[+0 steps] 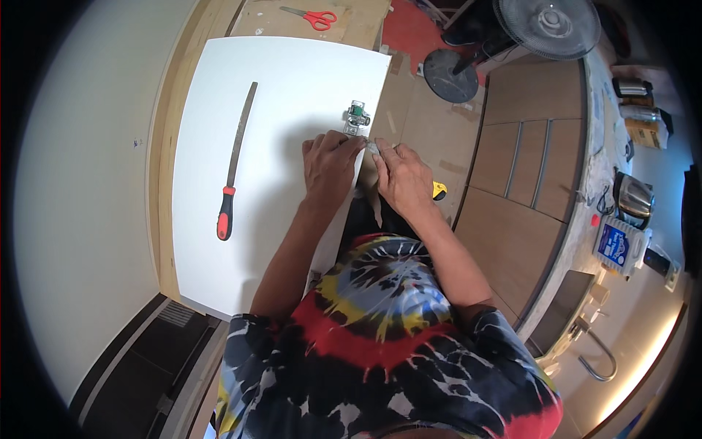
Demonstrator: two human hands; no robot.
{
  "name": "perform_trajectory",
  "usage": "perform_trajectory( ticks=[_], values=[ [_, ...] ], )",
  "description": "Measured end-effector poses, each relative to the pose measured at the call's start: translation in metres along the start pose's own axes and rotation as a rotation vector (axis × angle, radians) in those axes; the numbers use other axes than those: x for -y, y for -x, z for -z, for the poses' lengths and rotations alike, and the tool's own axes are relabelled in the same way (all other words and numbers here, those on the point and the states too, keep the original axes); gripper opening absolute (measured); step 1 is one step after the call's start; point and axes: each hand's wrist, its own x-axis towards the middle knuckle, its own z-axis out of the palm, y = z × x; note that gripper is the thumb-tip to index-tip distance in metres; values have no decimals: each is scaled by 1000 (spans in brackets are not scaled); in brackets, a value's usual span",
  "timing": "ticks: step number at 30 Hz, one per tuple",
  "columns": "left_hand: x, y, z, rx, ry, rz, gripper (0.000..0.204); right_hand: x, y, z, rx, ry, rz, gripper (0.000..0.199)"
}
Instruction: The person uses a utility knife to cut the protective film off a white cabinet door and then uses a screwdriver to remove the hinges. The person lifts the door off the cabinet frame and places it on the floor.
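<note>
My left hand point(329, 164) is over the right edge of a white board point(292, 88), its fingers curled and pinched together. Just off that edge, my right hand point(402, 175) has thumb and fingers closed on a small silvery-grey piece point(373, 146). The fingertips of both hands meet around it, and most of it is hidden. Right above my left fingers, a metal cabinet hinge point(356, 115) with a green part sits near the board's edge. On the board's left half lies a long file point(238, 146) with a red and black handle.
Red-handled scissors point(319, 19) lie on the wooden surface beyond the board. A yellow and black tool point(439, 191) shows past my right wrist. A fan point(550, 22) stands at the far right. Wooden cabinets point(523, 168) and a counter with a kettle point(633, 196) run along the right.
</note>
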Motion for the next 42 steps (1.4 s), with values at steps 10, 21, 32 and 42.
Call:
perform_trajectory(
  ticks=[10, 21, 32, 42],
  values=[
    [0, 11, -2, 14, 6, -16, 10, 0, 9, 5, 29, -11, -15, 29],
    [-5, 8, -3, 2, -22, 18, 10, -4, 3, 7, 61, -10, -12, 29],
    [-4, -4, -16, -30, 11, -1, 8, -8, -7, 11, 64, -20, -50, 29],
    [-7, -6, -17, -45, 10, 19, 5, -8, -10, 9, 71, -10, -73, 29]
  ],
)
